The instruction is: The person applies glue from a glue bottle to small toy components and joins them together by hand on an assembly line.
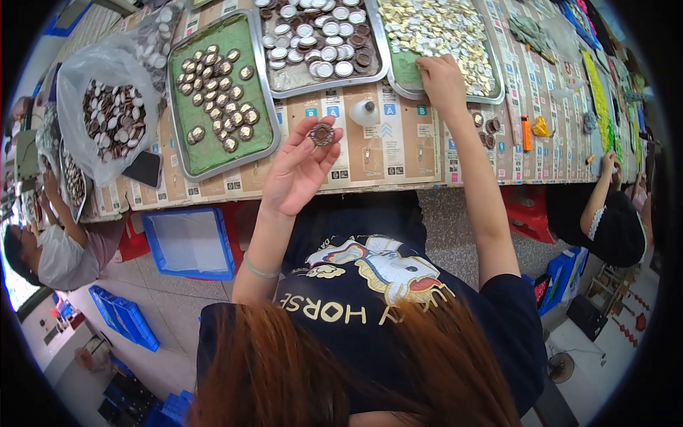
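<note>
Right hand (442, 80) in tray (416, 91) of gold discs (441, 28)

Your left hand (299, 171) pinches a small round disc (321, 134), dark brown with a paler centre. Your right hand (442, 82) rests on a heap of pale gold, shiny discs (437, 28) in a silver tray (491, 89) with a green liner, at the bench's far edge. The middle tray (324, 89) is silver too, its caps white and dark brown. The left tray (213, 160) has a green mat under brown-and-cream discs. The bench (398, 153) is tan cardboard with white labels and blue squares. A clear bag (107, 107) holds brown and white pieces. Your shirt (370, 299) is navy with gold lettering.
</note>
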Tool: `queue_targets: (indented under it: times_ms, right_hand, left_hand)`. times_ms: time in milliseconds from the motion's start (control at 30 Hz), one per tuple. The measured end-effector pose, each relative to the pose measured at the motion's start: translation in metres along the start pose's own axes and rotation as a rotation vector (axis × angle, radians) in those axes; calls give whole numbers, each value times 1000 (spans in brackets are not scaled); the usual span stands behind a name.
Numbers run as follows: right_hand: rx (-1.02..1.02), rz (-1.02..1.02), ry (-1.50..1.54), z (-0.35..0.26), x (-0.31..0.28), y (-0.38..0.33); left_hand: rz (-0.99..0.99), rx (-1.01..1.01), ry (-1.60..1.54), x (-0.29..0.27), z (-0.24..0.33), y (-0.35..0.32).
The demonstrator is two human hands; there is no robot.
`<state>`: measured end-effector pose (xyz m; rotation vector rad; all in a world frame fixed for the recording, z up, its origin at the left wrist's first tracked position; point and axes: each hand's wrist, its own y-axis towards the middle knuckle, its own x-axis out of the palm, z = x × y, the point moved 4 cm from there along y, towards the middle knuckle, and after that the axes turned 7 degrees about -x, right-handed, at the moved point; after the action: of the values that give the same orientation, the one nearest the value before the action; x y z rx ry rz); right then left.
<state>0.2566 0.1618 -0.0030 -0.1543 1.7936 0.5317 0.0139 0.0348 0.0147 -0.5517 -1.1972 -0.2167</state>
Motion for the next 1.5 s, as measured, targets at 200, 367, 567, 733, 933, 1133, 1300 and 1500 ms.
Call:
queue_targets:
  times_ms: [200, 367, 567, 733, 933, 1133, 1300, 1500]
  right_hand:
    - [-25, 18, -151, -8, 8, 6]
    - [-32, -46, -185, -2, 14, 8]
    - [31, -161, -206, -2, 17, 18]
    - [10, -150, -147, -2, 14, 16]
    - [18, -137, -103, -1, 7, 11]
    - [105, 211, 195, -9, -12, -6]
    - [266, 368, 617, -28, -34, -30]
    - [464, 315, 1083, -62, -37, -55]
  left_hand:
    - [-19, -153, -400, -9, -10, -5]
    - [-29, -236, -658, -11, -24, -10]
    - [-15, -310, -752, -14, -38, -12]
    - [-50, -338, -762, -13, -40, -16]
    - [69, -270, -510, -17, -39, -17]
    - [126, -117, -130, -16, -28, -18]
    - [124, -59, 4, -16, -20, -13]
    - [133, -8, 117, -14, -17, -10]
